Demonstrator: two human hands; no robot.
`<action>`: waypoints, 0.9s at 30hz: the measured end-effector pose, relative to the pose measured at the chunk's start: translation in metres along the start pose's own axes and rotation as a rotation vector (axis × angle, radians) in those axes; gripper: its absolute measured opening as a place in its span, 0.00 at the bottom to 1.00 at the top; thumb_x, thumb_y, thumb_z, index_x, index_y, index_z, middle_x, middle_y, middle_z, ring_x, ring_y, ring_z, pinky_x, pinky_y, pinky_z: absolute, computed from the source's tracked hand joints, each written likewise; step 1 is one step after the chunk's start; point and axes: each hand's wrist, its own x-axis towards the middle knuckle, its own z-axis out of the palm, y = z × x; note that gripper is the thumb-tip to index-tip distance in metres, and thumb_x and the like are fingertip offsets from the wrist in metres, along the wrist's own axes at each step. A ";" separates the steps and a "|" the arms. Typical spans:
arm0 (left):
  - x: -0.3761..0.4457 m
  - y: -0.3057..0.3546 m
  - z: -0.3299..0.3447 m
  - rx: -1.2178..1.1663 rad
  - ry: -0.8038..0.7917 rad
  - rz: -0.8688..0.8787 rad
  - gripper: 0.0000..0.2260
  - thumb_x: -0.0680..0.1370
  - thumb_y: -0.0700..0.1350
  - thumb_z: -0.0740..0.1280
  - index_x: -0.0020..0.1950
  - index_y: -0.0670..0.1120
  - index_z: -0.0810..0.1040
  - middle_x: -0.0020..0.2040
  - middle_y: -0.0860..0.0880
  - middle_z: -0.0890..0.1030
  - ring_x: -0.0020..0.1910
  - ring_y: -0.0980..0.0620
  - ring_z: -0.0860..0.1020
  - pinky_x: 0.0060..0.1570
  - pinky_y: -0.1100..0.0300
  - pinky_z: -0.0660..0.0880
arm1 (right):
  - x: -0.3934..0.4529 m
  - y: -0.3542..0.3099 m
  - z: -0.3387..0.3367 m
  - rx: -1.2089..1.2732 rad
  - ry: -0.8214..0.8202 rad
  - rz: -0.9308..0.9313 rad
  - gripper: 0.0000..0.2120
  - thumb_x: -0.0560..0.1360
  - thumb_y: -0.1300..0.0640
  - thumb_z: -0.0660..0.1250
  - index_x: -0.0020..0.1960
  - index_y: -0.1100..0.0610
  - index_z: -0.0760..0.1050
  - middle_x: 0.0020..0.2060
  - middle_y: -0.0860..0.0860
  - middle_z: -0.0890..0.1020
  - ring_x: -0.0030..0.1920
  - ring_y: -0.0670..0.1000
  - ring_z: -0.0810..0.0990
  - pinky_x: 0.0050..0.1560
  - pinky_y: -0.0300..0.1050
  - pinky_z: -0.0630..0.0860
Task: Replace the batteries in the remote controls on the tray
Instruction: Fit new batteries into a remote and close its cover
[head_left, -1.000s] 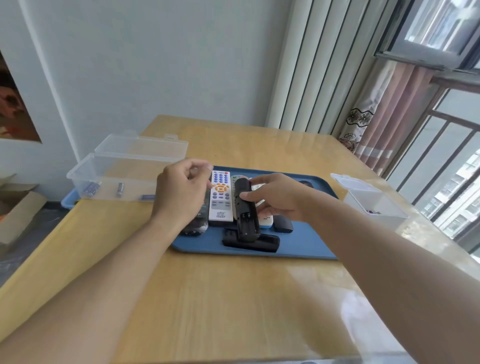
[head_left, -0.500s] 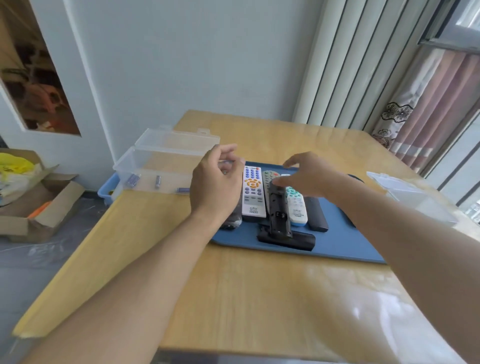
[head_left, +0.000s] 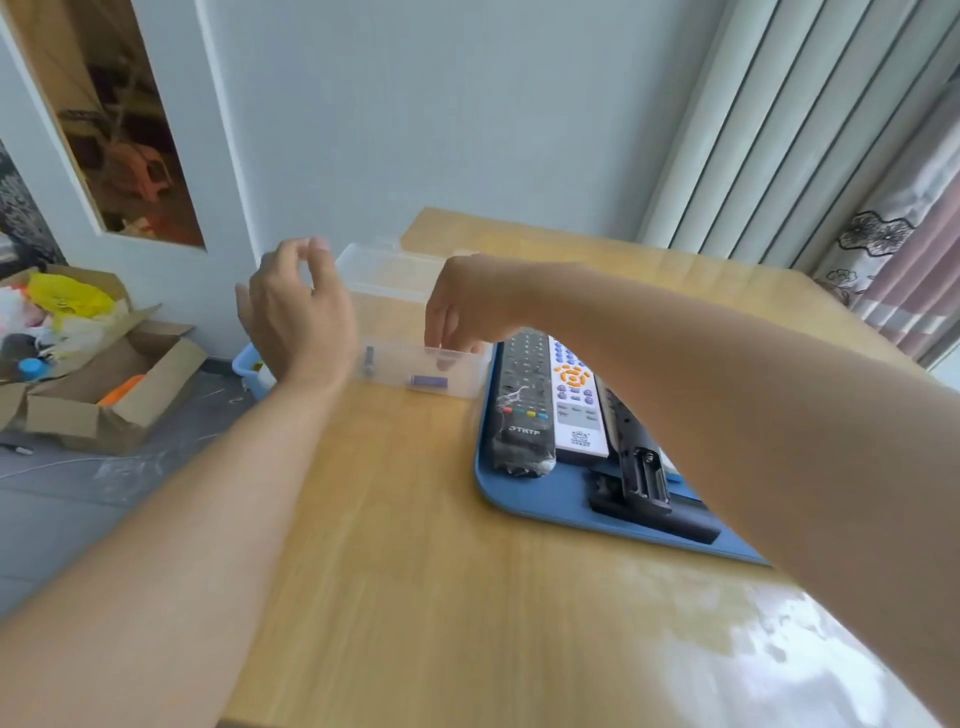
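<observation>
Lying side by side on the blue tray (head_left: 524, 499) at the right of the wooden table (head_left: 395, 545) are the remote controls: a black remote (head_left: 522, 410) with coloured buttons nearest the tray's left edge, a white remote (head_left: 574, 402) with orange and purple keys touching its right side, and a black remote turned face down (head_left: 641, 467) whose open battery compartment shows; this last one rests across a flat black piece (head_left: 670, 517), which may be its cover, though that cannot be told for sure. Just beside the tray's far left corner stands a clear plastic box (head_left: 410, 332) with its lid (head_left: 387, 267) folded back. A purple battery (head_left: 428, 382) lies on the box floor near the front wall, and another battery (head_left: 369, 361) lies farther left. The right hand (head_left: 465, 306) reaches across the tray and dips into the box, fingers (head_left: 441, 332) pointed down and drawn together; whether they pinch anything cannot be told. The left hand (head_left: 296, 312) hovers at the left end of the box, thumb spread to the side and the other fingers loosely curled, holding nothing visible. On the floor at the left sits an open cardboard box (head_left: 104, 384) with bags and small items in it.
</observation>
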 end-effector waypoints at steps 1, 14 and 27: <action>0.002 -0.003 0.001 -0.047 0.027 -0.085 0.17 0.82 0.54 0.56 0.58 0.47 0.81 0.59 0.49 0.82 0.59 0.47 0.77 0.64 0.47 0.71 | 0.005 -0.001 0.000 -0.013 -0.041 -0.008 0.10 0.72 0.60 0.72 0.46 0.45 0.85 0.41 0.43 0.87 0.43 0.46 0.86 0.45 0.39 0.80; 0.022 -0.006 -0.006 -0.595 0.039 -0.769 0.18 0.82 0.50 0.56 0.46 0.48 0.84 0.45 0.55 0.85 0.44 0.53 0.81 0.38 0.58 0.76 | 0.049 -0.019 0.019 -0.057 0.033 -0.124 0.15 0.73 0.63 0.69 0.49 0.43 0.80 0.45 0.41 0.84 0.46 0.48 0.81 0.36 0.39 0.73; 0.020 -0.007 -0.006 -0.596 0.063 -0.759 0.18 0.82 0.50 0.57 0.42 0.49 0.84 0.45 0.54 0.85 0.47 0.52 0.82 0.53 0.53 0.81 | 0.053 -0.030 0.012 -0.195 -0.093 -0.103 0.14 0.68 0.42 0.78 0.52 0.45 0.83 0.45 0.44 0.84 0.50 0.51 0.80 0.47 0.42 0.75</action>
